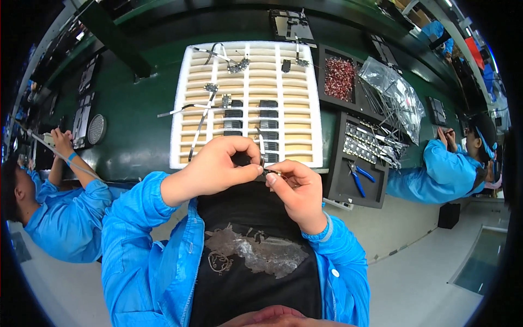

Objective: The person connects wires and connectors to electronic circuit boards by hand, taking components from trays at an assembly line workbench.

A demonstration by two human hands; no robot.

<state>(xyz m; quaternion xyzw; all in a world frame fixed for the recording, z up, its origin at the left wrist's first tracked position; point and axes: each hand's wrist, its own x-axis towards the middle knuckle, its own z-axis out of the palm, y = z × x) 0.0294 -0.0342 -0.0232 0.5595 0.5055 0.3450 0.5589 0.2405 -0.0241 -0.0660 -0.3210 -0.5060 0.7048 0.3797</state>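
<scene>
A small dark part (271, 173) is pinched between the left hand (218, 163) and the right hand (297, 191); most of it is covered by the fingers, so its shape cannot be told. The near edge of the white slotted tray (180, 109) is hidden behind both hands. The reddish pieces (339, 77) in a black bin are too small to be identified. A co-worker (32, 207) at the left is cut off by the picture's rim.

Bare green worktop (136, 120) lies open at ten o'clock of the hands. The white slotted tray (180, 136) blocks twelve o'clock; a black tray (340, 188) with blue-handled pliers (359, 179) stands at three o'clock.
</scene>
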